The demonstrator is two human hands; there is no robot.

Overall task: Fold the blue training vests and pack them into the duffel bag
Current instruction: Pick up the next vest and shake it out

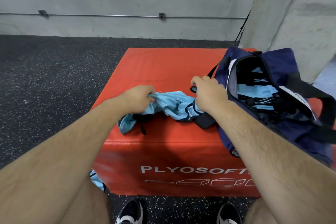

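Observation:
A crumpled light blue training vest (174, 104) with dark trim lies on top of the red plyo box (154, 65). My left hand (138, 97) pinches its left end. My right hand (209, 91) grips its right end, close to the bag. The navy duffel bag (283, 60) stands unzipped on the box's right side, and several folded light blue vests (254, 90) show inside it. Another light blue vest (97, 180) hangs low beside the box's front left corner, partly hidden by my left arm.
The box stands on dark speckled rubber flooring (45, 78). A grey concrete wall (127, 5) runs behind, and a concrete pillar (294, 14) rises right behind the bag. My shoes (131, 212) are at the box's front face.

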